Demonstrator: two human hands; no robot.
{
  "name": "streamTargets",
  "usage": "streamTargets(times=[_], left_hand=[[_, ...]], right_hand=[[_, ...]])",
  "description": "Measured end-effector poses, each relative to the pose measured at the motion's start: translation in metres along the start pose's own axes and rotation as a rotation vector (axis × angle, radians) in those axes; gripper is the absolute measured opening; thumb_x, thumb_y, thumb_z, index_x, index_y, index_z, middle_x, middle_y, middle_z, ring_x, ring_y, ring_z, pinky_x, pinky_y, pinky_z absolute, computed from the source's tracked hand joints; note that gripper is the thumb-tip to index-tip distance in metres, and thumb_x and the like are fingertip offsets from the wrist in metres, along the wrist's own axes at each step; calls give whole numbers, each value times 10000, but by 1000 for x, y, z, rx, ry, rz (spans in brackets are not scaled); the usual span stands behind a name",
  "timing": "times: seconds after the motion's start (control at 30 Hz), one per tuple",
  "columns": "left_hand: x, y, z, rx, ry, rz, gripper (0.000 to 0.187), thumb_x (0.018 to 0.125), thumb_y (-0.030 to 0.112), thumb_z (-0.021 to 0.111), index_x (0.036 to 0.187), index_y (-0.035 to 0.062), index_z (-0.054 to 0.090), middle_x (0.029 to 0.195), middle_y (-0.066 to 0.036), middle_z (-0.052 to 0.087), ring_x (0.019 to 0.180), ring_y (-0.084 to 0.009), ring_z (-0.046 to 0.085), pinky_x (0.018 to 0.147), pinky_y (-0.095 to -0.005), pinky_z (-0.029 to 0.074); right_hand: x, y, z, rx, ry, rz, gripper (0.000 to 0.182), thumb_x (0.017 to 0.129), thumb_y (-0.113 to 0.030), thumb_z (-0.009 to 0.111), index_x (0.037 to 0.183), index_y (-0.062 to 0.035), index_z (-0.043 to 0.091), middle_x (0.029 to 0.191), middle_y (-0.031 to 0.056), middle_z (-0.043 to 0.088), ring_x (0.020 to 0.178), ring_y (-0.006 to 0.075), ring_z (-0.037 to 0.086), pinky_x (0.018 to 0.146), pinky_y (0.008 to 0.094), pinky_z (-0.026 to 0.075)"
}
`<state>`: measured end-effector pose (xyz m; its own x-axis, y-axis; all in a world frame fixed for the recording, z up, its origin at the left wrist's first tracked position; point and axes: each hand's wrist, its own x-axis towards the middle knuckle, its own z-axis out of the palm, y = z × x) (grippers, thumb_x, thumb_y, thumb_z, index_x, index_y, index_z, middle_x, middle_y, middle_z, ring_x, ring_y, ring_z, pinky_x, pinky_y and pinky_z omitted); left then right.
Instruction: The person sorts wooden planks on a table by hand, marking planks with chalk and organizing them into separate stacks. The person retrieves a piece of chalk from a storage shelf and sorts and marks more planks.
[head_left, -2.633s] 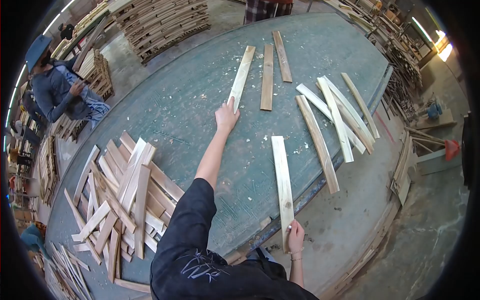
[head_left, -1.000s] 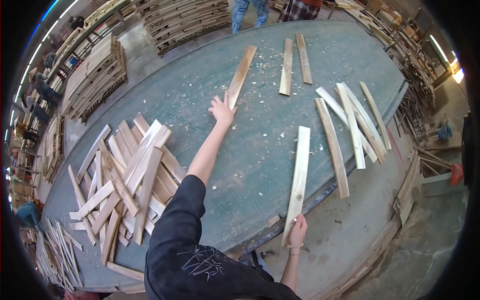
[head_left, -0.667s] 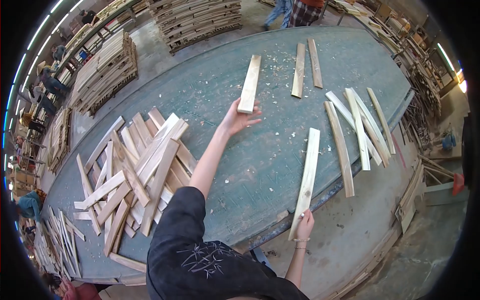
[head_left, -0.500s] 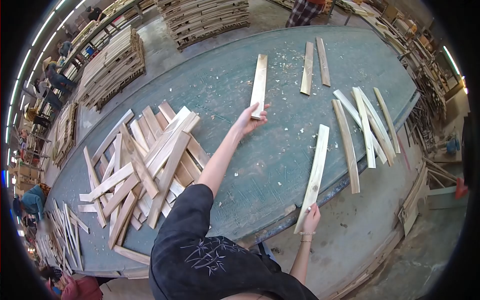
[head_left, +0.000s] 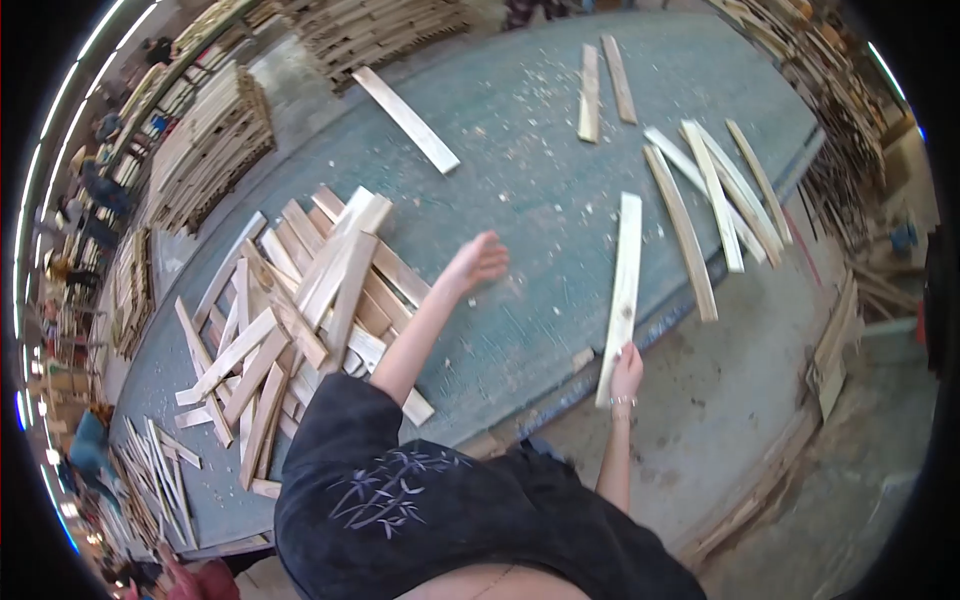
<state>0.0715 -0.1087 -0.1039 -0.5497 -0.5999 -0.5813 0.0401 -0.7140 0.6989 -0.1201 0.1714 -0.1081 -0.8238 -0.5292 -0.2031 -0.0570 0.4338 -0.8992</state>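
Observation:
My left hand (head_left: 480, 262) is raised over the green table (head_left: 480, 370), fingers apart, with nothing in it. Beyond it a pale wooden slat (head_left: 408, 121) lies at a slant near the table's far edge. My right hand (head_left: 627, 374) grips the lower end of a long pale slat (head_left: 622, 280) that has a dark knot and reaches over the table's near edge. Left of my left hand is a large criss-crossed pile of slats (head_left: 345, 280).
Several slats (head_left: 682, 232) lie spread at the right, with two more (head_left: 589, 95) farther back. Thin strips (head_left: 170, 480) lie at the table's far left, near people (head_left: 92, 450). Stacked lumber (head_left: 210, 145) stands beyond the table. Wood chips dot the surface.
My left hand has let go of its slat, which now lies slanted farther back and left. My right hand still holds its slat. The whole view has shifted somewhat.

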Motion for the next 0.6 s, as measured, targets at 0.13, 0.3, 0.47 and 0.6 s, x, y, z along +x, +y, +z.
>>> streamTargets(times=[0.13, 0.3, 0.47, 0.6], left_hand=[[-95, -86, 63, 5, -332, -319, 432, 868, 382, 351, 1152, 64, 419, 1026, -119, 534, 859, -212, 563, 747, -316, 470], [-168, -141, 104, -416, -321, -373, 577, 850, 494, 279, 1236, 67, 310, 1179, -148, 413, 1027, -282, 467, 872, -440, 378], [-188, -148, 105, -658, -298, -261, 618, 848, 521, 221, 1233, 40, 275, 1162, -171, 418, 1021, -320, 475, 841, -491, 406], [-184, -156, 84, -281, -140, -181, 472, 898, 385, 224, 1188, 25, 317, 993, -161, 534, 829, -253, 579, 701, -340, 510]], right_hand=[[-13, -13, 5, 92, -14, -45, 370, 884, -273, 379, 893, 63, 534, 733, 75, 558, 622, 113, 507, 573, 255, 422], [-45, -52, 22, 416, -303, 51, 324, 895, -286, 357, 724, -46, 493, 649, -33, 456, 607, 45, 398, 567, 208, 355], [-61, -41, 45, 323, -546, 111, 322, 891, -278, 370, 767, -12, 501, 682, 3, 505, 649, 66, 452, 589, 217, 381], [-69, -42, 30, 339, -447, 53, 307, 881, -265, 398, 775, 8, 492, 685, 42, 525, 633, 97, 473, 586, 252, 393]])
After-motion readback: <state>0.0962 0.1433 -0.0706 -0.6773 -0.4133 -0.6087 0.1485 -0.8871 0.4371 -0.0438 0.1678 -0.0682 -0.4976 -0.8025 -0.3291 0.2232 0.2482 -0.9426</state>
